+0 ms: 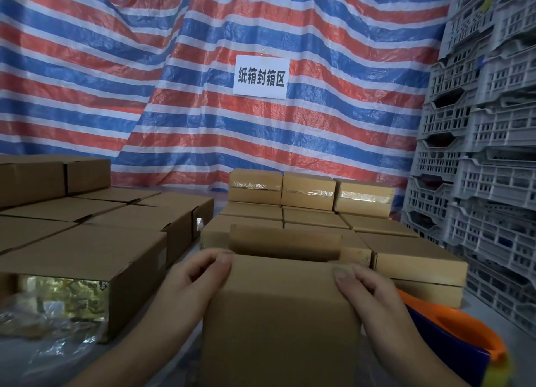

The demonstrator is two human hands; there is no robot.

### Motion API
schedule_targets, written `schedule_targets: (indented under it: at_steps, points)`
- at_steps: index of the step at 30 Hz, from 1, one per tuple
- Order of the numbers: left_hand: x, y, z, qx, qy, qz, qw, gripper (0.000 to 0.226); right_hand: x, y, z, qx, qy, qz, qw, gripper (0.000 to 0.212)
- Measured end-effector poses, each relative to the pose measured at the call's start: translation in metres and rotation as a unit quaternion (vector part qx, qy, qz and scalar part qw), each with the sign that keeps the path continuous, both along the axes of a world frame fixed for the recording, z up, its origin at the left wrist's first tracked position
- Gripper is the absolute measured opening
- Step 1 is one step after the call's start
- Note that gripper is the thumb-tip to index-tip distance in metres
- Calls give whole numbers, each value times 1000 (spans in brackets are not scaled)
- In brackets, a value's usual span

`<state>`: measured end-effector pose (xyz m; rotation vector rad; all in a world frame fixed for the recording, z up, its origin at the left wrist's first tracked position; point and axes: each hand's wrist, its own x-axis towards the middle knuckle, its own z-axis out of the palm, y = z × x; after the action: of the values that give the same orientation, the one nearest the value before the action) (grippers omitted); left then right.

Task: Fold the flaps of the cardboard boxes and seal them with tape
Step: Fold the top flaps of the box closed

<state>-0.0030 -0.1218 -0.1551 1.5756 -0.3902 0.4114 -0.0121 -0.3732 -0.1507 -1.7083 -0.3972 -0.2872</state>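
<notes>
Left hand (195,273) and right hand (366,286) grip an upright cardboard box (278,314) at lower centre, far flap (285,241) standing, sealed boxes (307,195) crowding behind.

Brown cardboard boxes (278,314), red-blue-white striped tarp (203,67) (white sign (261,77), black characters), grey crates (478,154), orange-blue tape dispenser (464,337)

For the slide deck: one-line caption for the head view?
Left hand and right hand grip a cardboard box, far flap upright, among stacked boxes; tape dispenser at right.
</notes>
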Motion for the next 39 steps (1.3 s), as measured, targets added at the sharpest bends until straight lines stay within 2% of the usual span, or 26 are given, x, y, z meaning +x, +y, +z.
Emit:
schedule_targets:
  at_steps: [2, 4, 8, 13, 14, 18, 22, 25, 27, 29, 31, 36, 38, 39]
  points:
    - [2, -1, -1, -32, 18, 16, 999, 13, 3, 1, -4, 35, 12, -25, 999, 15]
    - [4, 0, -1, -50, 29, 28, 998, 25, 7, 1, -8, 66, 11, -59, 996, 24]
    - [6, 3, 2, -46, 46, 2, 998, 57, 11, 4, -11, 116, 14, -82, 990, 55]
    - [8, 18, 10, -33, 119, -125, 984, 80, 16, -4, -3, 104, 102, 17, 989, 116]
    - [8, 21, 15, -11, 123, -144, 982, 87, 17, -7, 1, 99, 125, 42, 986, 119]
    - [17, 27, 42, 137, 121, -161, 970, 100, 20, -15, 27, 25, 186, 81, 979, 106]
    - [25, 28, 65, 246, 122, -152, 950, 96, 20, -22, 50, -113, 163, 68, 978, 70]
    - [20, 29, 68, 324, 73, -103, 937, 80, 17, -27, 52, -179, 114, 40, 976, 43]
    - [14, 30, 64, 365, 33, -66, 928, 59, 15, -30, 50, -213, 81, 20, 973, 30]
    - [9, 31, 58, 390, 5, -45, 920, 36, 13, -32, 47, -244, 57, -1, 968, 35]
    - [5, 31, 53, 407, -1, -33, 913, 27, 12, -33, 44, -285, 19, -27, 958, 43]
    - [0, 25, 47, 442, -4, -16, 897, 27, 7, -31, 38, -353, -61, -20, 933, 40]
    - [-6, 20, 51, 484, -37, 4, 874, 29, 8, -32, 36, -361, -66, -31, 930, 37]
    - [-8, 15, 54, 514, -65, 21, 855, 37, 9, -32, 35, -364, -65, -36, 929, 34]
